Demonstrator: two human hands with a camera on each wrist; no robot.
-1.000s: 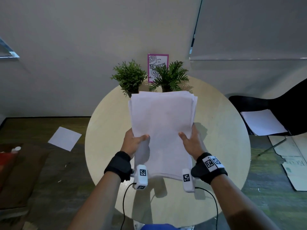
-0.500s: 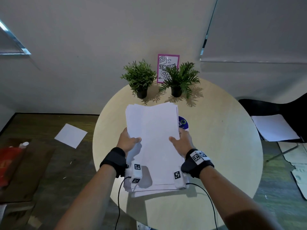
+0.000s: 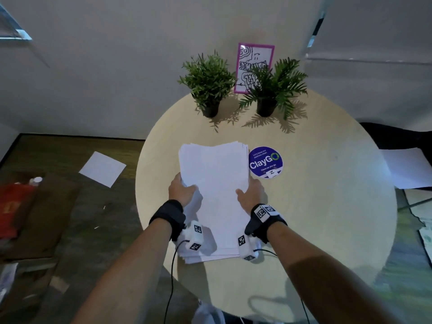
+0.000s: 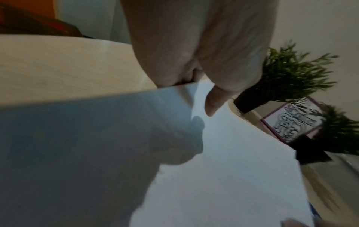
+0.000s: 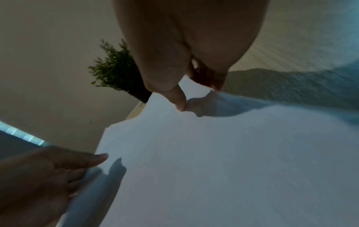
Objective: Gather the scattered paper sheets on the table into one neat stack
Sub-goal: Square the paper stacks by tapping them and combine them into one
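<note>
Fingers: L hand (image 3: 183, 191) & R hand (image 3: 251, 195) each pinch paper stack (image 3: 217, 183), thumbs on top | stack: on round table (image 3: 327, 206), by blue sticker (image 3: 266, 162) | edges a bit uneven

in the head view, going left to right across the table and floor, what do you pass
red bag → loose sheet on the floor → left hand → paper stack → right hand → round blue sticker → sheets on the chair
</note>
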